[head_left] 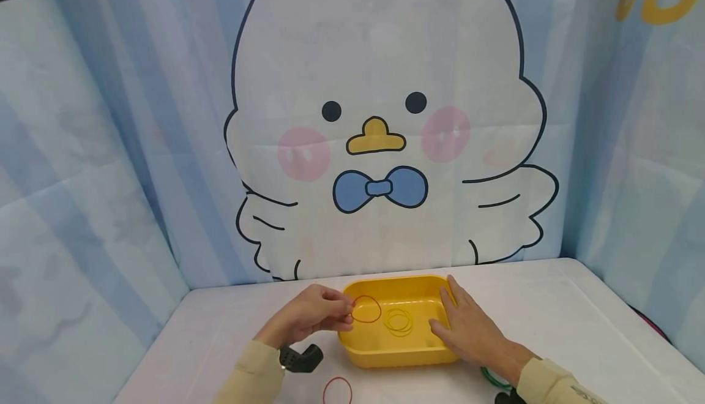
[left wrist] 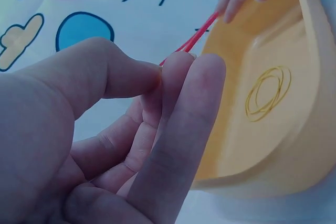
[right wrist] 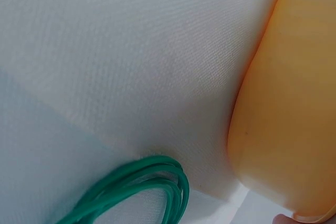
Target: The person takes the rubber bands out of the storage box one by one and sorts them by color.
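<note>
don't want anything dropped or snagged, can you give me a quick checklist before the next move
1. Red band pinched by the left hand: ok.
2. Right hand at the right rim of the yellow tray: ok.
3. Yellow bands lying inside the tray: ok.
4. Other red band picked up: not ok, it lies in front of the tray.
5. Green bands clear of the right forearm: cannot tell, partly hidden in the head view.
</note>
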`<state>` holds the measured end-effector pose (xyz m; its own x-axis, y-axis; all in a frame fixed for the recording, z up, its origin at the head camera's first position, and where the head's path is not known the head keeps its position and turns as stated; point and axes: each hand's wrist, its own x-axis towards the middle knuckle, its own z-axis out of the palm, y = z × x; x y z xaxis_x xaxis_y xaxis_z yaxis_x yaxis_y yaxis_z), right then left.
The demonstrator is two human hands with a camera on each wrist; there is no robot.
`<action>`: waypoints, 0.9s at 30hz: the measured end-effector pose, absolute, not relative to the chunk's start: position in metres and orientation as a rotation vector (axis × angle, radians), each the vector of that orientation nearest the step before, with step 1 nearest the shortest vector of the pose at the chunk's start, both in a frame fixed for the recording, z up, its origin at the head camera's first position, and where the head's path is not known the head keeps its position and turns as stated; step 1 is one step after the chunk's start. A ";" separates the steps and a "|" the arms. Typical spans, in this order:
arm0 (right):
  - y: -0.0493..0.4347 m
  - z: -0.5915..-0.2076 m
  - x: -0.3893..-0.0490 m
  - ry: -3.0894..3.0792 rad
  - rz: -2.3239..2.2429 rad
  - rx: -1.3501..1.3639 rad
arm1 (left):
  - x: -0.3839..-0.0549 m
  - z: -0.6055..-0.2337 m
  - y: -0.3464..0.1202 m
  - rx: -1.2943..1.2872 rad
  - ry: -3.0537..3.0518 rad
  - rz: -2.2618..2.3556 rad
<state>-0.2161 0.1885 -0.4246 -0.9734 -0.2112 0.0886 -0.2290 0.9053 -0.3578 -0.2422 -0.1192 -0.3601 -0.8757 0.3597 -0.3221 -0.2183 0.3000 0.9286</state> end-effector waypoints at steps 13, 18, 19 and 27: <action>0.189 -0.426 -0.217 -2.992 0.573 0.373 | -0.227 -0.373 -0.136 0.097 2.055 1.640; 0.189 -0.426 -0.217 -2.990 0.574 0.367 | -0.220 -0.382 -0.143 0.045 2.067 1.619; 0.189 -0.426 -0.217 -2.990 0.572 0.366 | -0.218 -0.384 -0.144 0.029 2.073 1.611; 0.190 -0.427 -0.217 -2.989 0.568 0.361 | -0.204 -0.392 -0.153 -0.026 2.032 1.618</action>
